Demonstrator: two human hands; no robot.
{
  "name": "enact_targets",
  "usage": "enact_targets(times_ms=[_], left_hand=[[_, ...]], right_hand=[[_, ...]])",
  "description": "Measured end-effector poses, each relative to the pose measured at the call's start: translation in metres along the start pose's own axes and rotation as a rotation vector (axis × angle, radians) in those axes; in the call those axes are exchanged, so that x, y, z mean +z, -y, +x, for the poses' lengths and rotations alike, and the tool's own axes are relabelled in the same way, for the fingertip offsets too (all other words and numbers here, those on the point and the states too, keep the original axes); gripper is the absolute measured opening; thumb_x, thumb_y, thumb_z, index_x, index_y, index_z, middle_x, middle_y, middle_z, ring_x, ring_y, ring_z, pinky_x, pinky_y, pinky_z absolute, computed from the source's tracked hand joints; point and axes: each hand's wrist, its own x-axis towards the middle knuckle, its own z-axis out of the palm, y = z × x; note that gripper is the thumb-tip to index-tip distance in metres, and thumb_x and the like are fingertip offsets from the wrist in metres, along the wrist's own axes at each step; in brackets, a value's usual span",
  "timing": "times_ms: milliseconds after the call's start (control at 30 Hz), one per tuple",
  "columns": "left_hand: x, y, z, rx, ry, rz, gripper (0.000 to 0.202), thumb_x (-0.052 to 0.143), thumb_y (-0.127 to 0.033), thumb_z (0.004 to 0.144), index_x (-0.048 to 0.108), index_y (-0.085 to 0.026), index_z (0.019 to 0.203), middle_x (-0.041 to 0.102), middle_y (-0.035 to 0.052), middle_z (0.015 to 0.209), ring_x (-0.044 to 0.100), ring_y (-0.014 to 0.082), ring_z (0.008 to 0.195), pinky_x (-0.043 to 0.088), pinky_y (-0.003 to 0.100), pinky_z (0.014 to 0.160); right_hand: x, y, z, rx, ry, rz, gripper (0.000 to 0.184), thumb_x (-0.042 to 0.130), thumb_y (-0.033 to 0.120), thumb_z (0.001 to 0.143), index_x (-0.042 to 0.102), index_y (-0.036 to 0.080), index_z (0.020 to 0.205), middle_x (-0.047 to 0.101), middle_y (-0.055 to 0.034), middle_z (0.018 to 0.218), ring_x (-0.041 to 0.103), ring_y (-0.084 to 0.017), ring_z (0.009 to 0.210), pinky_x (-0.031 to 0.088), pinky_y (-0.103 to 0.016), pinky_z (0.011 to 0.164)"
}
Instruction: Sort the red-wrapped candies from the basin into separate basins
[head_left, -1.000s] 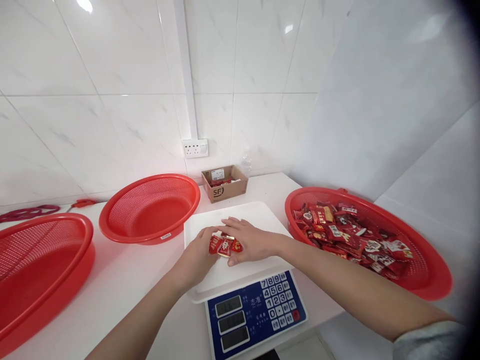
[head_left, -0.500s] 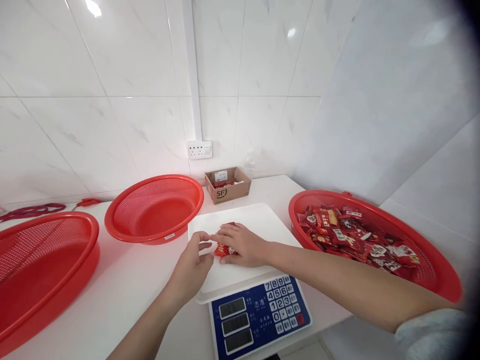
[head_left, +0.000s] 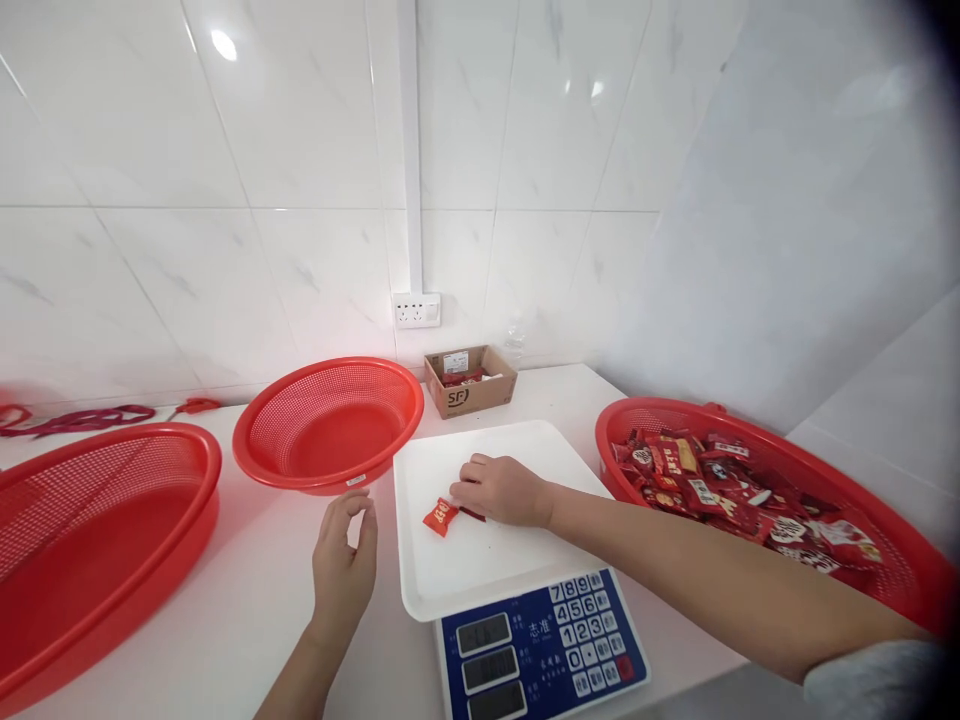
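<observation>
A white weighing pan (head_left: 442,585) sits on a blue electronic scale (head_left: 544,645). One small red-orange wrapped snack (head_left: 440,517) lies on the pan, just left of my right hand (head_left: 504,490). That hand is closed, its fingers curled down over a dark red wrapped snack (head_left: 472,514); only a thin edge of it shows. Off the pan's left side, my left hand (head_left: 345,560) hovers over the table, empty, with thumb and forefinger bent toward each other and a gap between them.
A red basket (head_left: 780,430) at the right holds many red snack packets. Two other red baskets (head_left: 251,455) (head_left: 172,530) stand at the left. A small cardboard box (head_left: 480,398) with red packets sits behind the pan. A wall socket (head_left: 417,310) is above it.
My left hand has drawn back leftward off the pan, away from my right hand. The red-orange snack now lies uncovered on the pan. The view has shifted slightly.
</observation>
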Motion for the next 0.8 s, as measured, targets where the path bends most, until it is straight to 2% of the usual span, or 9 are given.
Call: enact_targets(times_ms=[133,233,300,433,633,733,800], left_hand=[[0.000,0.023,-0.011,-0.013,-0.012,0.020,0.012,0.042,-0.029,0.086,0.052,-0.023,0.087,0.060,0.0060,0.096,0.057,0.0205,0.096,0.049,0.038,0.082],[-0.001,0.033,-0.016,-0.055,0.004,-0.007,0.013,0.043,-0.030,0.086,0.053,-0.023,0.089,0.061,0.0058,0.096,0.058,0.0200,0.095,0.049,0.036,0.080],[-0.002,0.036,-0.016,-0.118,0.015,-0.028,0.015,0.044,-0.032,0.085,0.054,-0.023,0.090,0.061,0.0057,0.095,0.058,0.0199,0.091,0.050,0.033,0.071],[-0.002,0.037,-0.014,-0.208,0.034,-0.072,0.017,0.046,-0.035,0.083,0.056,-0.022,0.089,0.061,0.0061,0.092,0.059,0.0204,0.087,0.045,0.025,0.051],[-0.001,0.042,-0.014,-0.207,0.028,-0.079,0.016,0.046,-0.034,0.082,0.056,-0.022,0.087,0.061,0.0053,0.089,0.059,0.0196,0.083,0.043,0.024,0.048],[-0.002,0.043,-0.013,-0.220,0.041,-0.069,0.016,0.045,-0.033,0.082,0.056,-0.022,0.086,0.061,0.0054,0.088,0.059,0.0199,0.083,0.043,0.025,0.049],[-0.003,0.043,-0.013,-0.238,0.047,-0.071,0.016,0.045,-0.033,0.082,0.055,-0.022,0.086,0.061,0.0053,0.088,0.060,0.0200,0.083,0.044,0.026,0.051]], right_hand=[[0.002,-0.006,0.004,0.124,-0.028,0.016,0.028,0.039,0.030,0.092,0.063,0.019,0.084,0.061,-0.0065,0.078,0.052,-0.017,0.072,0.035,-0.025,0.056],[-0.005,-0.015,0.012,0.242,-0.060,0.054,0.025,0.040,0.029,0.091,0.062,0.019,0.085,0.062,-0.0058,0.079,0.055,-0.017,0.072,0.036,-0.026,0.059],[-0.012,-0.022,0.024,0.331,-0.099,0.094,0.025,0.039,0.029,0.092,0.061,0.019,0.088,0.063,-0.0051,0.082,0.056,-0.016,0.073,0.037,-0.026,0.061],[-0.026,-0.034,0.070,0.456,-0.169,0.190,0.026,0.036,0.032,0.093,0.058,0.021,0.087,0.064,-0.0018,0.085,0.058,-0.014,0.076,0.037,-0.025,0.063],[-0.025,-0.034,0.167,0.513,-0.188,0.321,0.033,0.033,0.045,0.093,0.056,0.021,0.098,0.066,-0.0029,0.086,0.058,-0.018,0.077,0.040,-0.028,0.066],[-0.019,-0.027,0.198,0.466,-0.152,0.400,0.039,0.031,0.047,0.093,0.053,0.019,0.108,0.064,-0.0077,0.104,0.059,-0.019,0.090,0.043,-0.030,0.073],[-0.016,-0.021,0.203,0.424,-0.119,0.437,0.043,0.033,0.047,0.092,0.050,0.016,0.116,0.056,-0.0117,0.122,0.054,-0.022,0.105,0.042,-0.032,0.082]])
